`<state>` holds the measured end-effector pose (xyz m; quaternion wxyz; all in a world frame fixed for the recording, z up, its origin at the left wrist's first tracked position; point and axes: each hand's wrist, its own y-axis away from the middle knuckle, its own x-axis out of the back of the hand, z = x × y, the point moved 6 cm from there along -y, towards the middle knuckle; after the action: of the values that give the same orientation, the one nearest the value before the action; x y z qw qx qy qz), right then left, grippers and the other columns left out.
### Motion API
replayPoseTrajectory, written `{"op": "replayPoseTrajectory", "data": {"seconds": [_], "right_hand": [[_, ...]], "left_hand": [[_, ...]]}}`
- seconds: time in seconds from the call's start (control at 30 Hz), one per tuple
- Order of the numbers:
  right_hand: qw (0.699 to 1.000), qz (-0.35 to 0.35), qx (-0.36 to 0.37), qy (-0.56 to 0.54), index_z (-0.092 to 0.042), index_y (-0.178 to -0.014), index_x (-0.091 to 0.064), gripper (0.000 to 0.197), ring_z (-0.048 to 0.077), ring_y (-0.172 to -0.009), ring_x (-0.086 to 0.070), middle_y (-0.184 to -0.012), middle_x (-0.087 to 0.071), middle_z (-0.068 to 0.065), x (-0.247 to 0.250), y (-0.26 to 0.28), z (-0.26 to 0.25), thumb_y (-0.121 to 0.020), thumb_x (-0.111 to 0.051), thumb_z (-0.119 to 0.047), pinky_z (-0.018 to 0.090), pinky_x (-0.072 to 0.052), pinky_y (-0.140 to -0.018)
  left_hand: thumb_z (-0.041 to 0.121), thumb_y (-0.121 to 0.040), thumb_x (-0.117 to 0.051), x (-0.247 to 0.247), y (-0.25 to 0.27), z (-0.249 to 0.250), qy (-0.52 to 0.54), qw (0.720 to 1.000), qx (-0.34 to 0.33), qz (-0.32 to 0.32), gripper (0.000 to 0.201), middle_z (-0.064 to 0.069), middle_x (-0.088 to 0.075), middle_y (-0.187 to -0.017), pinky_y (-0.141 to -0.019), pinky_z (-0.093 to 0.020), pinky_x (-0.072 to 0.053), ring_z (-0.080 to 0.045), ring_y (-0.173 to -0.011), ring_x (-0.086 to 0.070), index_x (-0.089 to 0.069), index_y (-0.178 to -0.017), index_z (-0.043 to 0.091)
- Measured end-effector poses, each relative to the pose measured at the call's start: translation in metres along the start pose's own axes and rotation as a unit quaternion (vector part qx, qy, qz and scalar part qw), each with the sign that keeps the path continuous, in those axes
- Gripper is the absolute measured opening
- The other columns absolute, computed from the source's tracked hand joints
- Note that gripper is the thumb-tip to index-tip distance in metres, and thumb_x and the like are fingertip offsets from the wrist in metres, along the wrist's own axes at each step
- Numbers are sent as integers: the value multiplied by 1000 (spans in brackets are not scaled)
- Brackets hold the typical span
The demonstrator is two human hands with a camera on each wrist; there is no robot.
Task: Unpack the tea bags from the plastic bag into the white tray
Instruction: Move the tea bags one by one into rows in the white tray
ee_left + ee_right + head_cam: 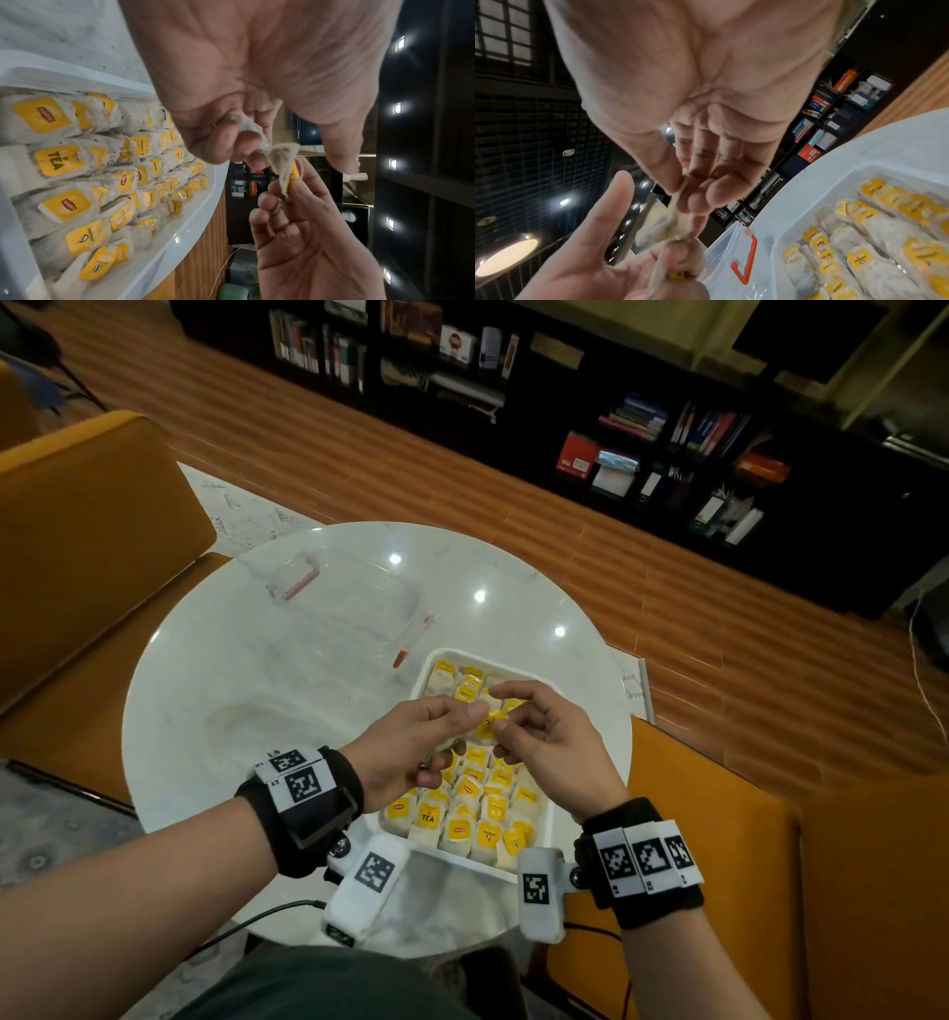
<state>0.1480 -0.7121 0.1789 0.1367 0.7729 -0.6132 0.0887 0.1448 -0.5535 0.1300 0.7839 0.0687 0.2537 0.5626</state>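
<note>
Round and shiny, the white marble surface [215, 670] stands on a wooden floor [667, 588], with orange chairs [87, 516] beside it and dark shelves of books [667, 433] behind. On the surface sits a white tray [545, 819] with smooth, rounded edges. It is packed with rows of soft, papery tea bags [464, 809] that have bright yellow tags. Just beyond the tray lies a clear plastic box [349, 603] with orange-red clips.

Both arms reach forward over the tray, and each wrist wears a black band with white squares. The left hand [411, 747] and the right hand [544, 737] meet in the air above the middle of the tray. Between them is one tea bag [281, 162], crumpled and pale, with a small yellow tag. The left hand has its fingers curled, and they pinch one end of the tea bag. The right hand pinches the other end between thumb and fingertips [298, 190], while its other fingers bend loosely. The left thumb [608, 205] sticks out straight. I cannot tell where the plastic bag is.
</note>
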Motion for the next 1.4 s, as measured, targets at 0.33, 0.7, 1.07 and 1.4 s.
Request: {"op": "replayPoseTrajectory", "data": {"seconds": [0.33, 0.7, 1.07, 1.4], "right_hand": [[996, 50, -56, -52, -17, -104, -72, 12, 21, -84, -76, -90, -77, 8, -12, -14, 11, -92, -75, -18, 30, -60, -72], [980, 69, -81, -170, -11, -115, -70, 30, 19, -81, -73, -89, -71, 13, -47, -55, 24, -87, -77, -3, 31, -61, -78], [984, -10, -126, 129, -36, -96, -75, 30, 3, -95, -68, -103, -73, -10, -49, -126, 86, -92, -66, -7, 10, -49, -73], [939, -10, -163, 303, -27, -107, -75, 23, 9, -99, -64, -103, -71, -11, -65, -175, 124, -90, -69, -14, 20, -46, -86]], "left_hand": [[21, -84, -81, 15, -10, 7, -33, 996, -63, 57, 20, 4, -43, -59, -45, -22, -33, -10, -51, -36, -65, -94, 15], [9, -96, -66, 61, -13, 11, 46, 993, -9, 107, 5, -14, -57, -84, -52, -26, -39, -15, -57, -47, -65, -101, 11], [-6, -98, -46, 112, -13, 8, 109, 985, 27, 133, 24, -18, -68, -93, -70, -34, -58, -26, -80, -70, -59, -117, 2], [-1, -100, -50, 136, -8, 14, 139, 975, 35, 172, 19, -19, -69, -106, -89, -35, -60, -29, -105, -73, -62, -114, -2]]}}
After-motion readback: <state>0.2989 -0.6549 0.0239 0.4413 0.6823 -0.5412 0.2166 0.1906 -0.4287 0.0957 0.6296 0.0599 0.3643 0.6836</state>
